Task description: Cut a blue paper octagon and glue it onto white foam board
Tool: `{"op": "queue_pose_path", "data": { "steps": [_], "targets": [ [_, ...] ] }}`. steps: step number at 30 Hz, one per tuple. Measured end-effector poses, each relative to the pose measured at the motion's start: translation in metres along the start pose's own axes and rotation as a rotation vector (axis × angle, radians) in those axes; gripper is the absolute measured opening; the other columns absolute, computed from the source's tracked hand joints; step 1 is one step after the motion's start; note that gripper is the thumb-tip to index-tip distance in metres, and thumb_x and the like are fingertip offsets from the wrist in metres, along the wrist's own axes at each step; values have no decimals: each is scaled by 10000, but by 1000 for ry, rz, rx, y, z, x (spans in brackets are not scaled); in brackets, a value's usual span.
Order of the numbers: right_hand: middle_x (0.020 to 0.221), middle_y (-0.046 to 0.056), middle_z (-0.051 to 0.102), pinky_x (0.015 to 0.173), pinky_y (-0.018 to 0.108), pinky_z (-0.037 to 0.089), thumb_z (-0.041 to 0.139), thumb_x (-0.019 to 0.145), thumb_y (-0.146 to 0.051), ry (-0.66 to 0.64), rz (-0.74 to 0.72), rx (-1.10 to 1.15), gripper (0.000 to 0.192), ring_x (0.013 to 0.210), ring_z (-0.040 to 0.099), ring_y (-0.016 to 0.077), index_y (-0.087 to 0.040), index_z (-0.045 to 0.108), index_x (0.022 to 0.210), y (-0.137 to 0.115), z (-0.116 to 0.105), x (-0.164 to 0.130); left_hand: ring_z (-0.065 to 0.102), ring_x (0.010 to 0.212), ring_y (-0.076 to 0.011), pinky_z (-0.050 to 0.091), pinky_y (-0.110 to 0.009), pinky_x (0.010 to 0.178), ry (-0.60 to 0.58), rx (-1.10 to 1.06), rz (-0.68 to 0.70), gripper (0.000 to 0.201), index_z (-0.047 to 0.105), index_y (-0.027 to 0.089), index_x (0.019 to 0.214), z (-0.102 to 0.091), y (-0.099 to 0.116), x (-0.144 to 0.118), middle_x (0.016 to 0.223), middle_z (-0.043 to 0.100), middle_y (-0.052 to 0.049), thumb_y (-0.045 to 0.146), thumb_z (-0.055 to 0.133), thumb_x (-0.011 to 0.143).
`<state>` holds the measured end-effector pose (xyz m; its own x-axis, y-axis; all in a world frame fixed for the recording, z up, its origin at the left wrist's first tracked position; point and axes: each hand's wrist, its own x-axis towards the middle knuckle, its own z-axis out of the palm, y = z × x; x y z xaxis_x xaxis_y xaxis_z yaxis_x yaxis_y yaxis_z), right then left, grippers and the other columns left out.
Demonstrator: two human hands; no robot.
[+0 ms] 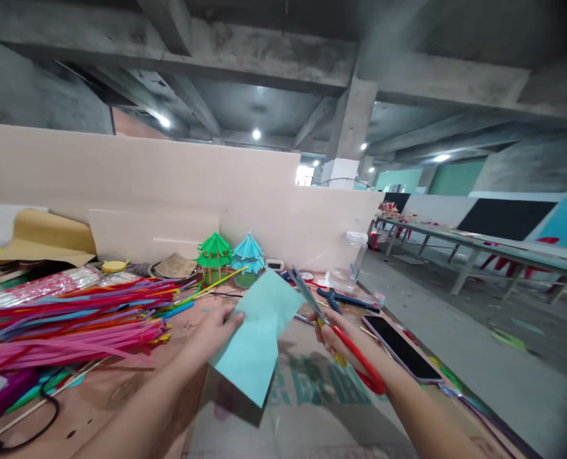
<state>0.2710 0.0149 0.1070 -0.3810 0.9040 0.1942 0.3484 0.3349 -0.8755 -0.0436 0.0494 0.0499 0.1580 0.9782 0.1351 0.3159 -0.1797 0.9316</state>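
The left hand (216,328) grips a light blue paper sheet (259,338) by its left edge, fingers closed on it, holding it tilted above the tabletop (312,408). The right hand (335,338), just right of the sheet, has its fingers closed through the red handles of the scissors (340,335); the blades point up and stand open beside the sheet's upper right corner. A black phone (400,347) lies flat right of the sheet. Left of the sheet lies a heap of coloured sticks (73,319). Behind the sheet stand a green paper pavilion (213,252), a blue paper pavilion (248,254) and a clear jar (350,258).
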Motion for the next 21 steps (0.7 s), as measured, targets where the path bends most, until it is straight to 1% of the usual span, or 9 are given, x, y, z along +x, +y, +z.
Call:
{"op": "queue_pose_path", "data": {
  "steps": [2,5,8,11,14,17,19,21],
  "targets": [
    [717,9,559,539,268,411,626,812,-702,75,-11,-37,552,571,494,134,-186,619,1010,2,5,2,664,1027,-249,574,-448,868,-35,123,4,322,629,164,1215,-1,-1,-3,1215,650,-81,369,648,967],
    [700,1,562,546,274,413,734,732,-627,192,-21,-48,514,580,493,143,-185,638,975,17,18,11,658,1047,-253,568,-458,883,-54,221,13,327,625,167,1224,-4,-3,-6,1231,645,-86,372,643,970],
    [762,15,595,614,303,462,769,691,-602,278,-16,-17,543,666,555,180,-194,611,1012,32,26,21,658,1049,-260,566,-459,885,-90,230,24,331,629,163,1217,-4,-2,-8,1224,648,-81,386,637,972],
    [865,44,630,687,333,503,764,703,-608,347,-10,17,602,786,613,222,-208,565,1106,36,20,22,669,1009,-243,576,-441,856,-166,202,23,327,628,162,1212,1,0,-12,1198,656,-80,388,631,976],
    [965,72,652,721,345,527,720,784,-588,330,2,51,584,836,637,226,-218,527,1191,31,8,17,674,984,-238,583,-426,834,-228,181,14,323,633,158,1199,6,1,-14,1174,662,-73,393,631,976],
    [1003,77,658,759,354,539,711,813,-559,247,0,71,537,848,642,219,-217,546,1193,24,3,13,676,971,-234,585,-419,824,-258,177,10,318,635,157,1192,9,2,-16,1164,665,-71,391,631,977],
    [937,53,650,744,348,531,766,770,-514,208,-2,58,524,811,628,209,-213,574,1154,21,5,12,677,962,-228,586,-415,818,-271,182,12,315,633,157,1193,10,3,-17,1158,666,-73,387,630,978],
    [844,19,613,691,331,511,808,727,-460,203,2,37,514,744,599,191,-210,590,1119,18,10,12,676,971,-233,584,-420,827,-265,196,18,313,638,156,1185,11,6,-18,1158,667,-70,391,630,977]
  ]
}}
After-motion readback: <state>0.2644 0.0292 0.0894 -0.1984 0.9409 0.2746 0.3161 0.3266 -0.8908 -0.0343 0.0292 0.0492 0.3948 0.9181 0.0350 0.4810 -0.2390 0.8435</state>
